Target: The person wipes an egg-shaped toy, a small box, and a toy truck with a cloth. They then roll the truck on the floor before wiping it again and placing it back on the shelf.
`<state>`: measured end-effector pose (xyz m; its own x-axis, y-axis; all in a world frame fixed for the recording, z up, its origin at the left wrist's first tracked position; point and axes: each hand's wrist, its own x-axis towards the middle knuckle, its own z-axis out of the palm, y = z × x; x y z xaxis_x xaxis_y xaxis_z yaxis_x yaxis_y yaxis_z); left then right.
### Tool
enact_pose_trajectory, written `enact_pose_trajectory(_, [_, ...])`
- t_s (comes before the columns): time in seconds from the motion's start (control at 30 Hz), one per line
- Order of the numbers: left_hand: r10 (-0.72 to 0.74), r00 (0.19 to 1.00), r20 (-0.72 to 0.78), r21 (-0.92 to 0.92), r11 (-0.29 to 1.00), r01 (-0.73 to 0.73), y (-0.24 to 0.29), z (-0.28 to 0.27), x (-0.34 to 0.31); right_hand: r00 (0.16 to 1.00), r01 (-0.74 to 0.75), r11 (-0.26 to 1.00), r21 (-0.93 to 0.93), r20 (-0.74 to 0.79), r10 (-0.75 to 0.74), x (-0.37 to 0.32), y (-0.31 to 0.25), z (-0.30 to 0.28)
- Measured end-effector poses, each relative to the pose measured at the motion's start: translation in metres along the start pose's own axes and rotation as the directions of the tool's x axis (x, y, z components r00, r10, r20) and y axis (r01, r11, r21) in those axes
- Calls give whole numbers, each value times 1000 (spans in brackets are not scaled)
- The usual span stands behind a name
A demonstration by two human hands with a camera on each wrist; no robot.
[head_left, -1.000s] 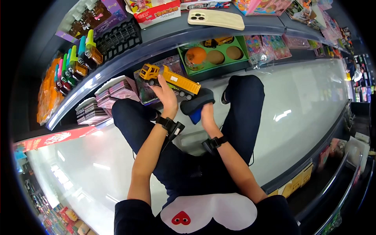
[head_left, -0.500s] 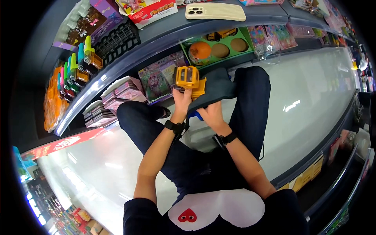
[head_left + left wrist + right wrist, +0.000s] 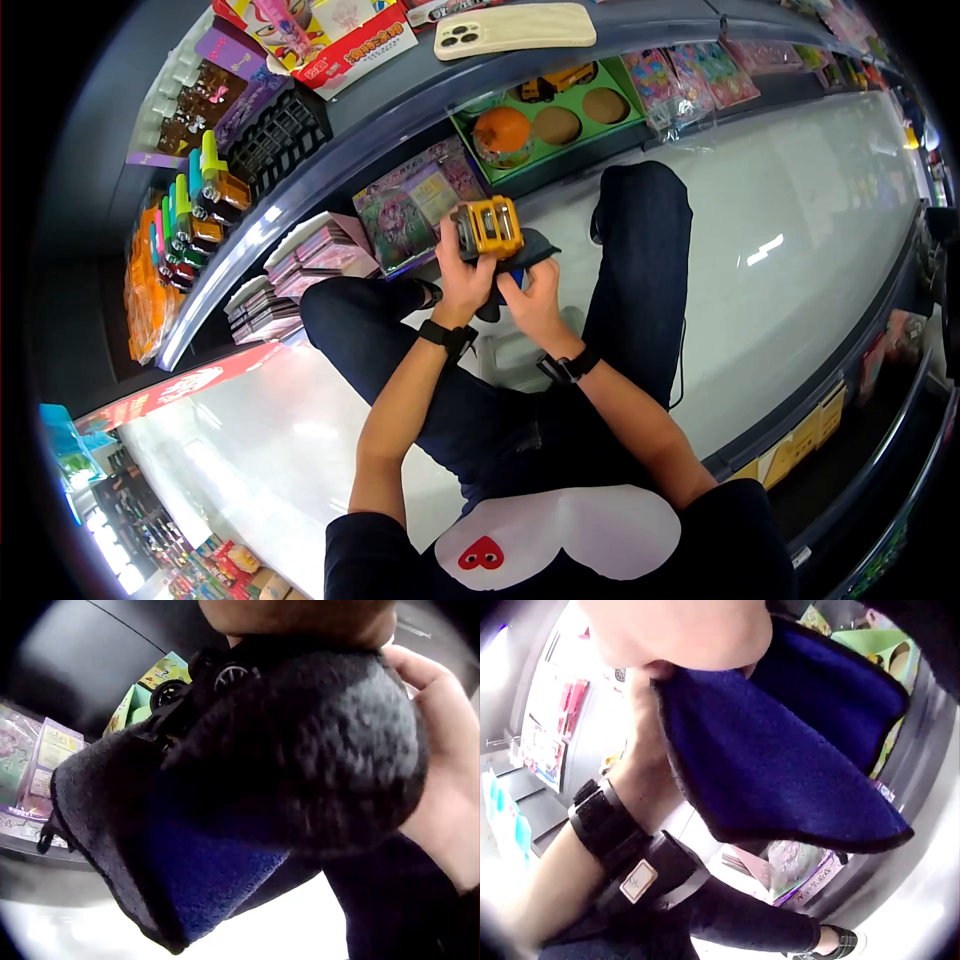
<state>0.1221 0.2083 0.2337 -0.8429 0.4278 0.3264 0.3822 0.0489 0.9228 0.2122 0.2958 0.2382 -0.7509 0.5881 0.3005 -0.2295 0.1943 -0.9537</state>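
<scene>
In front of the shelf my left hand [image 3: 463,280] grips a yellow toy dump truck [image 3: 492,226], its cab turned up toward the head camera. Black wheels of the truck [image 3: 232,676] show behind the cloth in the left wrist view. With thumb and fingers, my right hand [image 3: 535,302] pinches a dark grey and blue cloth [image 3: 765,757] with a black edge. The cloth lies against the truck's side and underside, partly hiding it. Its blue face [image 3: 210,877] hangs down in a fold between the two hands.
A green tray [image 3: 500,180] with round holes and an orange ball sits on the low shelf, beside boxed toys [image 3: 405,215]. Above, a cream phone [image 3: 515,30] lies on the shelf. Bent knees [image 3: 645,220] flank the hands. Stacked pink packs [image 3: 320,250] stand left.
The truck has turned from lying lengthwise to cab-up and come together with the cloth. The cloth was spread wide half a second ago and is now bunched close around the truck.
</scene>
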Motion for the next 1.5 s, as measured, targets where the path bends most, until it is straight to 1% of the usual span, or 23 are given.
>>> enact_pose_trajectory(0.1, [-120,992,-24,-151,982,116,0,0,5,987,-144,983,118,89,133,2,-6,-6])
enact_pose_trajectory(0.13, [-169,984,-53,-171,973,157,-3,0,7,996,-74,997,-33,48,76,-3,1,-3])
enact_pose_trajectory(0.17, [-215,973,-79,-192,961,197,-4,-1,9,996,-56,996,-72,61,61,-7,3,0])
enact_pose_trajectory(0.2, [-216,973,-79,-248,950,191,12,-3,21,995,-40,991,-124,81,51,-11,7,5])
enact_pose_trajectory(0.23, [-192,978,-79,-173,969,176,12,-7,24,994,-18,984,-177,105,37,-14,14,10])
enact_pose_trajectory(0.3, [-170,979,-111,-198,969,146,4,-12,26,994,4,970,-244,110,23,-15,15,17])
enact_pose_trajectory(0.43, [-480,799,-361,-465,836,292,5,-30,34,977,155,949,-274,183,-107,-8,-1,20])
enact_pose_trajectory(0.57, [-548,816,-183,-625,705,334,-21,-46,32,963,191,958,-216,232,-139,-12,-20,18])
enact_pose_trajectory(0.6, [-525,837,-152,-591,727,348,-9,-43,33,961,193,959,-209,235,-142,-15,-22,18])
enact_pose_trajectory(0.7, [-598,801,-21,-650,617,444,-1,-41,27,951,180,967,-178,284,-125,-21,-24,14])
enact_pose_trajectory(0.73, [-591,806,45,-630,609,482,-4,-42,24,944,180,969,-169,308,-121,-18,-24,11])
enact_pose_trajectory(0.87, [-507,861,45,-255,827,501,-16,-29,14,964,105,970,-217,263,-45,-11,-20,7])
enact_pose_trajectory(0.9, [-475,879,47,-292,835,467,-26,-30,12,968,74,972,-222,249,-17,-8,-12,4])
enact_pose_trajectory(0.97, [-428,902,54,-369,831,416,3,-18,10,972,77,993,-87,229,-56,4,-1,-3])
enact_pose_trajectory(1.0, [-374,927,37,-395,846,357,3,-15,9,972,-30,992,126,235,-1,13,-5,-6])
enact_pose_trajectory(1.03, [-333,941,56,-346,878,331,5,-15,9,935,-249,943,221,309,175,10,6,-10])
enact_pose_trajectory(1.1, [-280,960,-17,-299,918,262,11,-14,6,922,-229,945,232,362,134,7,14,-11])
enact_pose_trajectory(1.2, [-193,962,-193,-146,975,166,9,-12,2,875,-417,843,340,402,271,4,14,-8])
enact_pose_trajectory(1.3, [-198,930,-310,-130,978,164,6,-16,3,838,-446,859,250,454,303,8,15,-12])
enact_pose_trajectory(1.33, [-308,876,-370,-306,931,198,11,-15,5,841,-366,925,103,463,281,7,20,-13])
enact_pose_trajectory(1.43, [-496,797,-344,-449,833,324,28,-27,13,811,-42,967,-252,557,180,6,18,-19])
enact_pose_trajectory(1.47, [-531,775,-342,-447,818,362,30,-27,13,816,-24,969,-247,554,162,5,15,-17])
enact_pose_trajectory(1.5, [-497,800,-336,-439,834,335,26,-28,12,812,-17,955,-296,553,186,7,12,-16])
